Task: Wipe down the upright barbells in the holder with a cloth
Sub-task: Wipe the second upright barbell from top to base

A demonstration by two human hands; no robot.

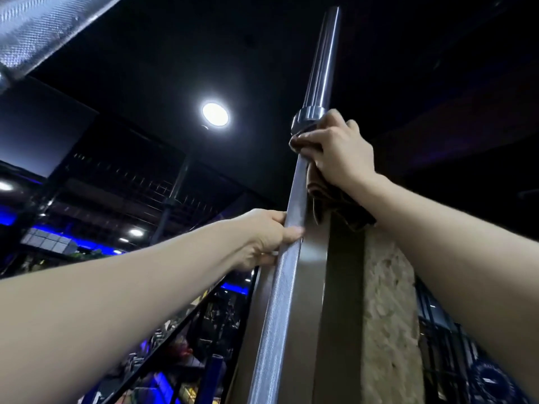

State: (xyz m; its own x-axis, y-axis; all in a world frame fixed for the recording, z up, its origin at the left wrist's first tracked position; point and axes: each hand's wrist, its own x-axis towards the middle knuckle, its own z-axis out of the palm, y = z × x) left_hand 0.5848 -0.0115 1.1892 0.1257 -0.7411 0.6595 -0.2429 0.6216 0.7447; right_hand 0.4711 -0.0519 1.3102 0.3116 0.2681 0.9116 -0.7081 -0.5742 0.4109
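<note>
Up near the collar of the upright barbell (287,258): right hand (338,147) clamping the brown cloth (335,205) round the shaft, left hand (268,237) gripping the knurling lower down to steady. Sleeve above and second bar (38,27) at top left likely still pending; holder out of view, overall progress unclear.

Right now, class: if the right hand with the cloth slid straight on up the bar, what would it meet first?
The collar. The right hand grips the cloth round the bar just below it, seemingly already touching; above lies the smooth sleeve.
</note>
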